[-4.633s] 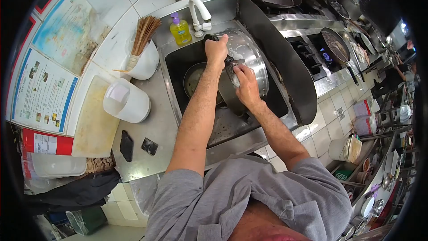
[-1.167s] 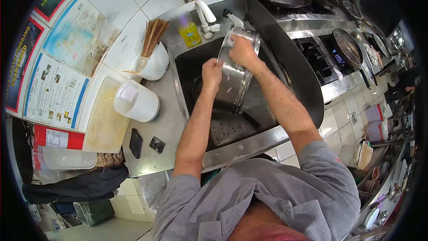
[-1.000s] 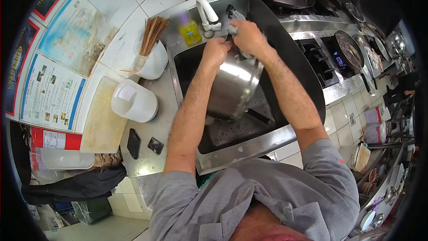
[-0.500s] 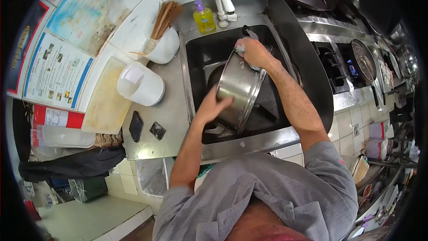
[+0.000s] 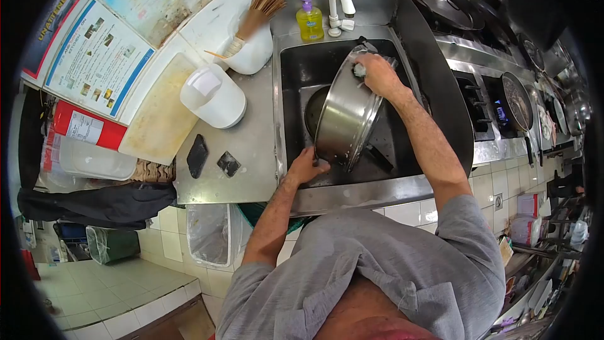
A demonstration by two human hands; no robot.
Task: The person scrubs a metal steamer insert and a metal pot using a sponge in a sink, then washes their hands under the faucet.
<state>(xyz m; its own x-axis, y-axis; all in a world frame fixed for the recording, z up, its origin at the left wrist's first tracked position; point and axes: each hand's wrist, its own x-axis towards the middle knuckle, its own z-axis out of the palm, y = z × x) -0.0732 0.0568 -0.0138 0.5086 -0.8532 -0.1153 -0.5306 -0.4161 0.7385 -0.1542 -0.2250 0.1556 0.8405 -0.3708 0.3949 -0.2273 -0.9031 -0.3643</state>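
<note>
A large, round, silver steel pot is lying tipped in the rectangular steel sink, its shiny side wall facing up and its visible length running from the far right down toward the near-left edge. The two hands are bracketing that length: the right hand is resting on the far end, the left hand is meeting the near-left edge — so the left is nearer the sink's front. The right grip is curling closed over a pale grey, crumpled wad, pressing it to the metal. The left thumb is standing out from the fingers, but the fingers are partly hidden; whether they are gripping the edge, I cannot tell. Half a second ago the left hand was sitting farther up the pot's left edge — now it is lying lower, while the right is keeping to the far end.
</note>
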